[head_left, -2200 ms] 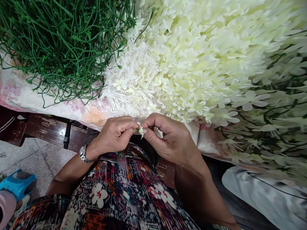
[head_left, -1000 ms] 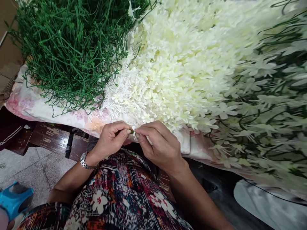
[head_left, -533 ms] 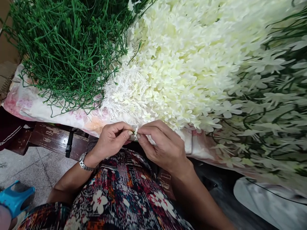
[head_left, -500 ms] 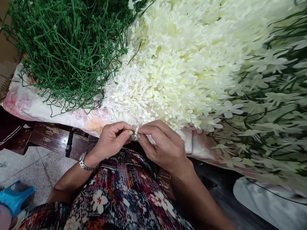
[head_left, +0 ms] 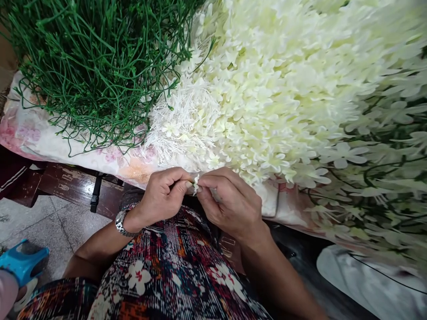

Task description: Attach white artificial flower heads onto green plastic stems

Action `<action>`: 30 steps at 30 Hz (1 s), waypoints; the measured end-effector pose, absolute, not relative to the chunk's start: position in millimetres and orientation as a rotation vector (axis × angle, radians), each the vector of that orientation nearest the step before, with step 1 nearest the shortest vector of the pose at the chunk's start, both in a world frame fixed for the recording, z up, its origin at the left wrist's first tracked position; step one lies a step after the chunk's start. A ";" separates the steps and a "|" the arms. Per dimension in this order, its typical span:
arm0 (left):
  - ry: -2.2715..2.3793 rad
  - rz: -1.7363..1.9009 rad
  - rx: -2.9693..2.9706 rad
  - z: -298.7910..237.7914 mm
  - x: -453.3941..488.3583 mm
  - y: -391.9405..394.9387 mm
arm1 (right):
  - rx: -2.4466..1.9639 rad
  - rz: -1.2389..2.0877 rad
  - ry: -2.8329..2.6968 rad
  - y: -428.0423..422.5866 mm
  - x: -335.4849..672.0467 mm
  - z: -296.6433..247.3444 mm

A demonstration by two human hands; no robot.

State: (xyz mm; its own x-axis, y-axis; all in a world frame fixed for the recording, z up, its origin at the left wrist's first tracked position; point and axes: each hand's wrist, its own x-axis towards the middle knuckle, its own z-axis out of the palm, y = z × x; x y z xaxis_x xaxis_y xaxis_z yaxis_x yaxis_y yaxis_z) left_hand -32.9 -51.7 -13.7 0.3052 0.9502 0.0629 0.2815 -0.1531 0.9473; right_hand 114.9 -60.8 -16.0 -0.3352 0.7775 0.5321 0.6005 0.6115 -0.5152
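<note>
My left hand (head_left: 162, 195), with a silver watch (head_left: 121, 223) on its wrist, and my right hand (head_left: 230, 202) meet fingertip to fingertip just above my lap. Both pinch one small white artificial flower (head_left: 196, 183) between thumbs and forefingers. A little green shows at the flower's base. Right behind the hands lies a heap of loose cream-white flower petals (head_left: 276, 93), with a patch of thin white stamen pieces (head_left: 182, 120) at its left edge. A tangle of green plastic stems (head_left: 96, 66) fills the upper left.
The piles rest on a floral cloth (head_left: 46, 138) over a dark wooden bench (head_left: 73, 189). Assembled flower sprays with green stems (head_left: 390, 178) lie at the right. A blue plastic object (head_left: 22, 264) sits on the tiled floor at lower left. My patterned dress (head_left: 167, 275) covers my lap.
The hands stay pinched together on the small flower, with only slight finger shifts. The view has drifted a little, so the piles sit slightly differently in frame.
</note>
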 end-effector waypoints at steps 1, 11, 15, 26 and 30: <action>1.143 0.901 1.644 -13.9 -32.7 -51.6 | -1.087 0.284 -2.055 -60.8 114.4 -16.5; 1.171 0.914 1.621 -14.3 -31.3 -51.5 | -1.108 0.186 -2.068 -63.1 109.2 -21.4; 1.158 0.906 1.592 -13.8 -31.6 -51.0 | -1.111 0.169 -2.092 -63.0 109.9 -21.8; 0.904 1.013 1.094 -22.2 -46.9 -53.0 | -1.135 0.351 -1.975 -68.6 121.3 6.4; 0.940 1.054 1.147 -21.3 -46.4 -54.9 | -1.123 0.332 -1.976 -70.1 117.8 8.7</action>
